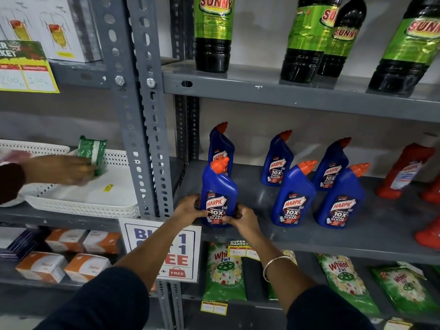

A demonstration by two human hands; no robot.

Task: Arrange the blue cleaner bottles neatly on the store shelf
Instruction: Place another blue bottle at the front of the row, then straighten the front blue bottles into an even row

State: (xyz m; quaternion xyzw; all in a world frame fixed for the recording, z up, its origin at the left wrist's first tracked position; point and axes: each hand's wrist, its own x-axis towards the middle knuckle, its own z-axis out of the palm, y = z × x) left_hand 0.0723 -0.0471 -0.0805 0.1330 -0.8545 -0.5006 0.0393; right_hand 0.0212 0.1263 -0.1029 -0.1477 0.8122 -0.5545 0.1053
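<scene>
Several blue cleaner bottles with orange caps stand on the grey middle shelf [297,236]. The front-left bottle [219,191] stands upright at the shelf's front edge; my left hand [190,207] grips its left side and my right hand [240,216] grips its right side near the base. Right behind it stands another blue bottle [221,146]. To the right, two front bottles [294,194] [341,197] and two rear bottles [277,159] [332,164] form two rows.
Red bottles [404,170] stand at the shelf's right end. Dark bottles with green labels [213,32] fill the shelf above. Green detergent packs [223,270] hang below. Another person's hand [59,169] holds a green packet over a white tray [83,203] on the left shelf.
</scene>
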